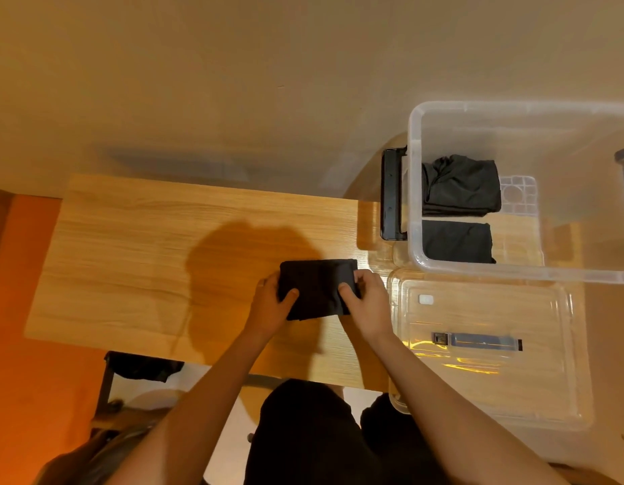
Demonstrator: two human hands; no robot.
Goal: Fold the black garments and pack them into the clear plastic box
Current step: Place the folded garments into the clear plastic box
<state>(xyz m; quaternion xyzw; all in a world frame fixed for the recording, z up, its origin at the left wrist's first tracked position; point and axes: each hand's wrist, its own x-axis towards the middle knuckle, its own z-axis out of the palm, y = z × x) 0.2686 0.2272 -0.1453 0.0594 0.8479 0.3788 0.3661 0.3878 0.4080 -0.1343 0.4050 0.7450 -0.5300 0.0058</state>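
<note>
Black garment: folded into a small block on the wooden table.
Left hand: grips its 9 o'clock edge, thumb on top.
Right hand: pinches its 3 o'clock edge, thumb on top.
Clear plastic box: at 2 o'clock of the garment.
Packed pieces: upper folded piece and lower folded piece, both against the box's 9 o'clock wall.

Box right of table; lid before box
</note>
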